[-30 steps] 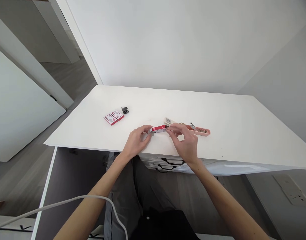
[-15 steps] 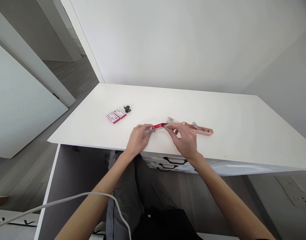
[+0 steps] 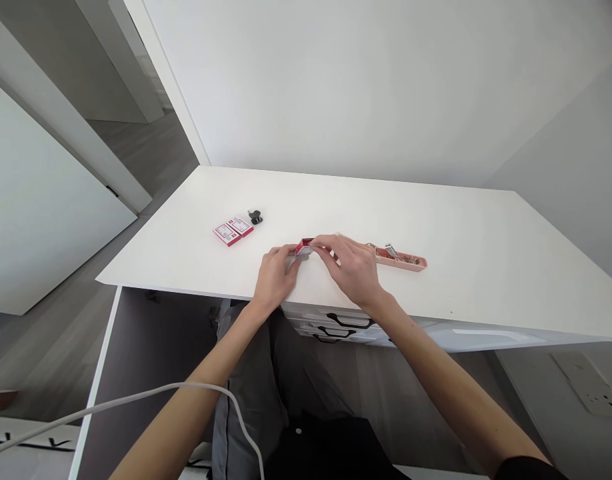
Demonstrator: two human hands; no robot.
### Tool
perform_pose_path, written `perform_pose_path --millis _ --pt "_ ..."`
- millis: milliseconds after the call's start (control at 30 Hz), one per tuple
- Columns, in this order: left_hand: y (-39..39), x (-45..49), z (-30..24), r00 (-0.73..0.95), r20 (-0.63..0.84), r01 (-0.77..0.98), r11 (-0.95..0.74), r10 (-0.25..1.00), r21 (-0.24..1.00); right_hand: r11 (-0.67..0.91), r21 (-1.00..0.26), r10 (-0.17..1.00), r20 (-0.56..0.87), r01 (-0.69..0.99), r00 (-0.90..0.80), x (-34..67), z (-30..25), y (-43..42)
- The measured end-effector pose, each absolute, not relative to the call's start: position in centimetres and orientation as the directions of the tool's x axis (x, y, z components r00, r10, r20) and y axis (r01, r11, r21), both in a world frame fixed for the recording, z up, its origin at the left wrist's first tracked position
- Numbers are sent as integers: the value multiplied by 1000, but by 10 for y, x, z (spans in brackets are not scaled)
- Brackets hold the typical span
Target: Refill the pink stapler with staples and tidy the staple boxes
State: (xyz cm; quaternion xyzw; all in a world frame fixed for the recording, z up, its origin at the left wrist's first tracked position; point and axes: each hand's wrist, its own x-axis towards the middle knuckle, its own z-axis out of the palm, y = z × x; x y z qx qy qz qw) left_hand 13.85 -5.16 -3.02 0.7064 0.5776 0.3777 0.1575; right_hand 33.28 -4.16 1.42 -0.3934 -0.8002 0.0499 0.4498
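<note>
while the left hand clamps a red-and-white box, the right hand pinches its right end.

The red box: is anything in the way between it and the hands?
Nothing visible is. The left hand holds one end of the red box, and the right hand is at the other. The pink case lies partly behind the right hand, not between.

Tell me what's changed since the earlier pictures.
The right hand has moved left, toward the left hand. The small red-and-white box at their fingertips has turned, showing less of its length. Neither hand has visibly let go. The two flat red-and-white boxes, the small black item and the open pink case stayed put on the desk.
</note>
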Motion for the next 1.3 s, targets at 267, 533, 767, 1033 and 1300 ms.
perform_pose_path --millis 267,533,767,1033,1300 --pt "-52 139 -29 51 361 696 -292 931 656 679 -452 684 676 578 -275 332 14 -36" --pt "-55 141 -24 81 356 690 -310 931 654 615 -593 764 611 520 -208 332 14 -39" --pt "-54 139 -26 84 357 703 -309 930 640 584 -688 804 566 431 -185 336 20 -39" --pt "-53 138 -28 95 355 695 -317 930 645 569 -708 814 556 418 -168 339 21 -35" --pt "-53 138 -28 77 346 665 -307 935 681 575 -710 807 573 406 -141 342 23 -35"
